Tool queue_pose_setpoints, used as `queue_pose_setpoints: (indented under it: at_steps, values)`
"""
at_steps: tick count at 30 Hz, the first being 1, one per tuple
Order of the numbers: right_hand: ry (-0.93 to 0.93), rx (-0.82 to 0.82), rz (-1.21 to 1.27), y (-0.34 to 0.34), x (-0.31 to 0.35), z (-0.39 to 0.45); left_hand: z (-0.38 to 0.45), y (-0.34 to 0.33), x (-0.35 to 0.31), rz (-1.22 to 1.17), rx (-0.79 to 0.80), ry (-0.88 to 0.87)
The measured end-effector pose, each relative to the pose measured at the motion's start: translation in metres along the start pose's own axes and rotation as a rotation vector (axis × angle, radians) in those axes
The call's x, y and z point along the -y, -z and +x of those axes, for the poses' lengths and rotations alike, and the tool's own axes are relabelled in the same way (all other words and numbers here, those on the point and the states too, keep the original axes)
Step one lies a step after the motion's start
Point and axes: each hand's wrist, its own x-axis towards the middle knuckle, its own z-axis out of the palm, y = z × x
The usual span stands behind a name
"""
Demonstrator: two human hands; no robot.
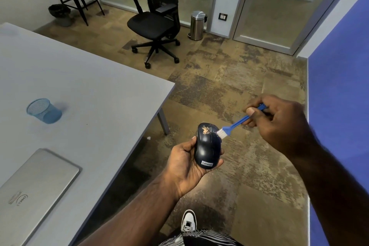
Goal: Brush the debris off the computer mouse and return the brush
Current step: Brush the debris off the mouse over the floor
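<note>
A black computer mouse (207, 147) lies in my left hand (184, 164), held over the floor to the right of the table. Tan debris (205, 130) sits on its front end near the buttons. My right hand (279, 120) grips the handle of a small blue brush (235, 124). The brush's white bristles (221, 133) touch the mouse's right front edge. A blue mesh cup (44, 111) stands on the grey table (89, 94) at the left.
A closed silver laptop (34, 183) lies at the table's near left. A black office chair (157, 18) and a steel bin (197, 25) stand farther off on the brown carpet. A blue wall (339, 106) runs along the right. My shoe (188, 220) shows below.
</note>
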Motion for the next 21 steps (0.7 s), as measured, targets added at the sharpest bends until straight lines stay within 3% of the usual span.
queue_pose_setpoints:
  at_steps: [3, 11, 16, 18, 21]
  values:
    - [-0.015, 0.071, 0.011, -0.010, -0.003, -0.005, -0.001, -0.001, 0.000, -0.009, 0.015, 0.008]
    - [-0.161, -0.141, -0.063, -0.028, -0.029, 0.001, -0.003, 0.000, 0.000, -0.012, 0.050, 0.036]
    - [-0.228, -0.084, 0.278, -0.023, -0.020, -0.006, -0.002, 0.001, -0.003, -0.031, 0.043, 0.031]
    - [-0.240, -0.047, 0.241, -0.028, -0.019, -0.009, -0.001, 0.001, -0.004, -0.024, 0.034, 0.032]
    - [-0.275, -0.140, 0.111, -0.035, -0.023, -0.008, 0.000, 0.000, -0.003, -0.004, 0.033, 0.038]
